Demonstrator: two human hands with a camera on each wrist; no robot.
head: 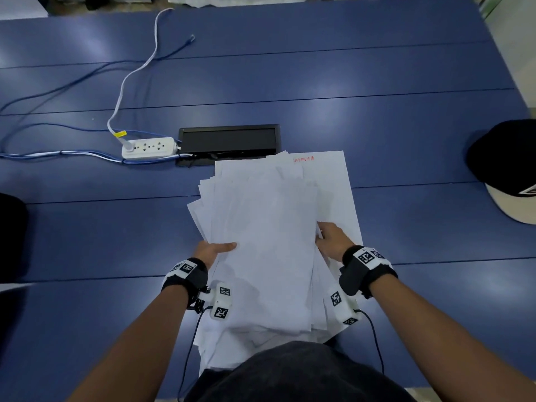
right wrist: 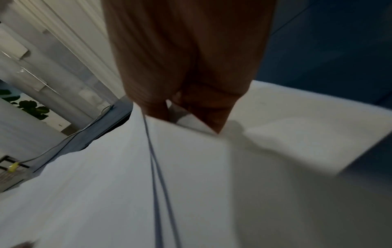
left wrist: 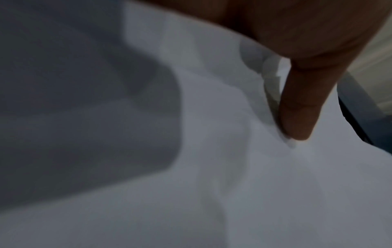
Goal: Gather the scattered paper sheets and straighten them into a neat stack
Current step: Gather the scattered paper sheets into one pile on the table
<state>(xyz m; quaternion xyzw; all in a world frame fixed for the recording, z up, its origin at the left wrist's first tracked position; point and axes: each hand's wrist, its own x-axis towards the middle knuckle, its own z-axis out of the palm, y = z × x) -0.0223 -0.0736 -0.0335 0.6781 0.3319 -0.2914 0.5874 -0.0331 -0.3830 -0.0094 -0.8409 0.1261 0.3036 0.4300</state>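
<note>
A loose, fanned pile of white paper sheets (head: 269, 227) lies in front of me on the blue table (head: 319, 82), its near end hanging over the table edge toward my lap. My left hand (head: 214, 249) grips the pile's left side, thumb on top of the sheets and fingers hidden under them. In the left wrist view the thumb (left wrist: 301, 109) presses into the paper (left wrist: 254, 167). My right hand (head: 330, 239) holds the pile's right edge, with fingers tucked among the sheets. Paper (right wrist: 191, 167) fills the blurred right wrist view below the right hand (right wrist: 191, 100).
A white power strip (head: 149, 147) with several cables lies left of a black desk cable box (head: 229, 142), just beyond the pile. A black and cream cap (head: 507, 169) sits at the right edge. A dark object (head: 11, 236) lies at the left edge.
</note>
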